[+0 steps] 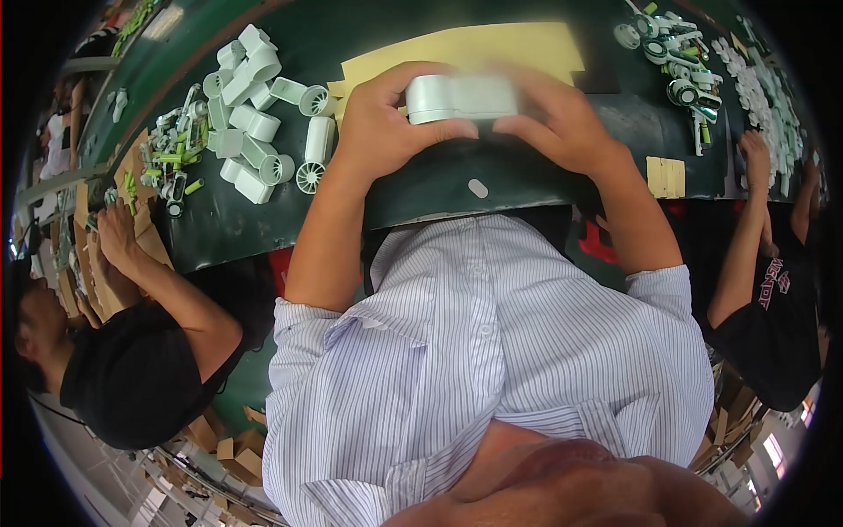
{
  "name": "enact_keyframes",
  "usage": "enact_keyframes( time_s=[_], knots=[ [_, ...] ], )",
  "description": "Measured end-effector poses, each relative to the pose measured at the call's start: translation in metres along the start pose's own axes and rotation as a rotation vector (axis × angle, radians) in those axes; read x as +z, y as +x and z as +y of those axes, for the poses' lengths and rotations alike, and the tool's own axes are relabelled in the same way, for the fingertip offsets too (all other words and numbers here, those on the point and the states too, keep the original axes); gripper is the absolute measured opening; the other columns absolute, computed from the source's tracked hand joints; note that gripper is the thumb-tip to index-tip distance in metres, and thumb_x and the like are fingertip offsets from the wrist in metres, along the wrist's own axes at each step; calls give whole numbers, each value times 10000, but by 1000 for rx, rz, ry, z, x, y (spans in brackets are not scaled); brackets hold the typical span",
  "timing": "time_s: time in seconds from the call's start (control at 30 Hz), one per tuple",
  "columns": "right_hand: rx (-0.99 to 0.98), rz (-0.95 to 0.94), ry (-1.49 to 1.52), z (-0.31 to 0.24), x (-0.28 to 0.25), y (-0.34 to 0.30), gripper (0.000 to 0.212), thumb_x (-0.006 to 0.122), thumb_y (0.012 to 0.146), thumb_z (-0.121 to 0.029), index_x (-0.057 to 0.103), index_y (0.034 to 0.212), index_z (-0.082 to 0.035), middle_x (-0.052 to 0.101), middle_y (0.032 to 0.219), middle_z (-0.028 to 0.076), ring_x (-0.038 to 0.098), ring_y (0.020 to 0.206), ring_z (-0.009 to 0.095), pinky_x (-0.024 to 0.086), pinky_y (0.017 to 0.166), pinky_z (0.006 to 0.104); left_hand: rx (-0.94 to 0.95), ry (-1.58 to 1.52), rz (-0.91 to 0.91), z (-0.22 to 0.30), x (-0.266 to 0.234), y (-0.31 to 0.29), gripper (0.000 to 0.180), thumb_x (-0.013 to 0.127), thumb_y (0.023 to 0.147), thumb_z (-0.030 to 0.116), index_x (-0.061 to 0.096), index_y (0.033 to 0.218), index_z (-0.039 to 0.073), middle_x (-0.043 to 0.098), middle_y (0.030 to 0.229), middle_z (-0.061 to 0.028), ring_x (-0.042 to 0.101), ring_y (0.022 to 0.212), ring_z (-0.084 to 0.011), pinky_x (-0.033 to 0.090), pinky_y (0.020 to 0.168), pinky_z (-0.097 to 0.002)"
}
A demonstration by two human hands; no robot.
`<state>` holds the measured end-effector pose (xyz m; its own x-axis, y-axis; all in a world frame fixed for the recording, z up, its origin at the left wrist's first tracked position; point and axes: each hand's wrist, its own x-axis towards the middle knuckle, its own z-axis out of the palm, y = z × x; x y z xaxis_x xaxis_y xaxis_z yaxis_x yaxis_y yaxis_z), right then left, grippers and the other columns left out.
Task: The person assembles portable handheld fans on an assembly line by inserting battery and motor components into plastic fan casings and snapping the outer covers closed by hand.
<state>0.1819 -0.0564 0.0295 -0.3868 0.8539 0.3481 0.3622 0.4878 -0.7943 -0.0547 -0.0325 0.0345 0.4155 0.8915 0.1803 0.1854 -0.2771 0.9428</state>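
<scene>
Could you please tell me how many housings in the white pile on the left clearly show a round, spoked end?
3: the upper-right housing, the lower-right housing and the neighbouring housing left of that. The upper-left housing is unclear; others may be hidden.

The scene is lit fairly brightly and softly, and faint shadows are cast near the fingers. The white part (429, 97) is rendered crisply beside the left fingers (446, 132), while its end beside the right fingers (534, 88) is smeared into a pale haze, by which those fingertips are also blurred. A dull sheen is reflected from the dark table (413, 189) around the fingers. Far below and right of them, a panel (774, 457) is overexposed. Toward the rim, straight edges are bent, and the corners are blacked out.
</scene>
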Motion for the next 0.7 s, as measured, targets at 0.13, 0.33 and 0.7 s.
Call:
enact_keyframes(
  time_s=[0.13, 0.33, 0.7],
  knots=[
    [-164, -21, -244, -3, -5, 1, 471, 713, 825, -203, 547, 1235, -38, 632, 1144, 132, 625, 1019, 280, 501, 855, 356, 36, 31, -7, 3, -1, 0, 494, 877, 630, 119, 660, 1063, 20, 697, 1015, -76, 659, 906, -151, 518, 823, -283],
    [-65, -13, -197, 1, -1, 5, 359, 653, 875, -199, 574, 1183, -33, 649, 1011, 110, 628, 882, 225, 499, 796, 322, -131, 43, -20, -7, 0, 10, 448, 858, 661, 117, 660, 1049, 11, 676, 937, -51, 648, 947, -160, 507, 837, -267],
    [303, -99, 347, 9, 6, -1, 326, 523, 977, -243, 589, 1203, -17, 650, 939, 56, 602, 837, 126, 486, 757, 260, -210, -449, -162, -12, 0, 3, 705, 798, 729, 70, 455, 1342, 4, 597, 1028, -45, 599, 920, -139, 488, 862, -269]
  ],
)
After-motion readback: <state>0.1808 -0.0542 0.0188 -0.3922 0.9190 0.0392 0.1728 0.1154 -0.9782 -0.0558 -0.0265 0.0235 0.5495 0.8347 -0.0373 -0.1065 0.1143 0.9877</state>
